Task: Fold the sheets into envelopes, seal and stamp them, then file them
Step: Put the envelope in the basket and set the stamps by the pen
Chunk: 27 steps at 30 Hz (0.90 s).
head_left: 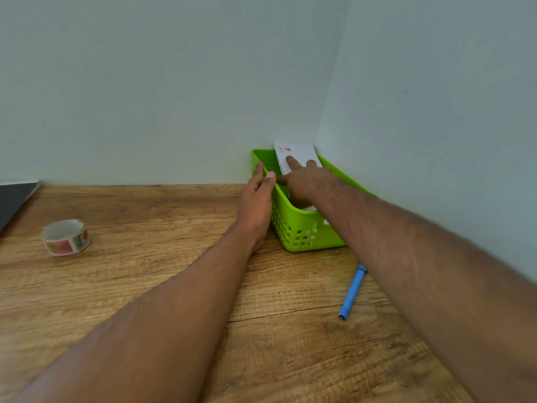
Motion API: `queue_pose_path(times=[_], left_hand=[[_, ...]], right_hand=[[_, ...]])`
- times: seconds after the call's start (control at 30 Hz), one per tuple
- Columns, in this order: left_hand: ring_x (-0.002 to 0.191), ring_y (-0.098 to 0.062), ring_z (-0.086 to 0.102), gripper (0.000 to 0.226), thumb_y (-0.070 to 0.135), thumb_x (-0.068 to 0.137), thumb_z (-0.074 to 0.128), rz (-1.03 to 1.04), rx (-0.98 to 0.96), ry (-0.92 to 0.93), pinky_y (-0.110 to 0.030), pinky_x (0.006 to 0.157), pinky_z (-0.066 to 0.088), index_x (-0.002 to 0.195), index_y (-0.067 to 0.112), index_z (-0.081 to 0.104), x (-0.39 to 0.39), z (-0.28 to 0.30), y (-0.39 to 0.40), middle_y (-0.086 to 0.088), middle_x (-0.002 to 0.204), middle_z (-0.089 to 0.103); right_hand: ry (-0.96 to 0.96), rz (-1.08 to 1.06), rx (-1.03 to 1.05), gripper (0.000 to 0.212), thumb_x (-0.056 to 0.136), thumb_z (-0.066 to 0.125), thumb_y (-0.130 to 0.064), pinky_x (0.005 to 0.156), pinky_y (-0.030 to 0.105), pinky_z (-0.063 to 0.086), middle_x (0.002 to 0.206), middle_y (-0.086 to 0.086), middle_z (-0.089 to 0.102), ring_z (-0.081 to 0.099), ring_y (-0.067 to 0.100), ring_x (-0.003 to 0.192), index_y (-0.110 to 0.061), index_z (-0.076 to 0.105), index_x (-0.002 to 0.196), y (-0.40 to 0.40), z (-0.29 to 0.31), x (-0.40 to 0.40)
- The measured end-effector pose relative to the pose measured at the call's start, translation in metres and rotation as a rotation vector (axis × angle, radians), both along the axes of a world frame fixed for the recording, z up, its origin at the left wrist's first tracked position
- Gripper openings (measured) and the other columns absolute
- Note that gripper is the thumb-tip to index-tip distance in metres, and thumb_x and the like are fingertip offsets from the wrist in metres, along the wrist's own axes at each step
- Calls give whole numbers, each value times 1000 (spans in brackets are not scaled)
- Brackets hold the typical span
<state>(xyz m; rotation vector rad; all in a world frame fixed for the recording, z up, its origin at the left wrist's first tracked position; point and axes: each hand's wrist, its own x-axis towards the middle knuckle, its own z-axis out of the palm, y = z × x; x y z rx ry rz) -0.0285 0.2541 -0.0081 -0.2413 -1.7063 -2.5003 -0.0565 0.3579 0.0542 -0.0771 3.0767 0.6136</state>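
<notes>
A green plastic basket stands in the far right corner of the wooden table, against both walls. A white envelope with a small red stamp leans upright inside it at the back. My right hand reaches into the basket, with straight fingers touching the envelope's face. My left hand rests flat against the basket's left wall, its fingers straight and the thumb at the rim.
A roll of stamp tape lies on the table at the left. A blue pen lies in front of the basket, partly under my right forearm. A dark flat object sits at the far left edge.
</notes>
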Motion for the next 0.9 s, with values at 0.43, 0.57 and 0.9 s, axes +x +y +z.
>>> queue_pose_path(times=[0.43,0.57,0.9], left_hand=[[125,-2,39,49,22,105,37,74,52,-47,-17,97,36,153,21,26,9,0,-5,3,154,34],[126,-2,34,51,10,103,39,122,6,-96,-8,88,35,153,13,25,26,7,-10,0,157,28],[122,-13,50,56,12,94,51,211,-732,-6,-17,90,34,148,19,38,97,17,-69,-2,145,47]], right_hand=[[9,103,-64,73,82,63,-52,106,54,34,159,3,12,20,33,141,-37,30,146,1,31,13],[121,158,-97,62,86,59,-45,101,49,37,151,3,31,30,29,137,-31,39,143,-14,60,43],[125,330,-138,54,91,54,-37,98,46,44,148,2,35,34,26,134,-29,40,142,-73,55,102]])
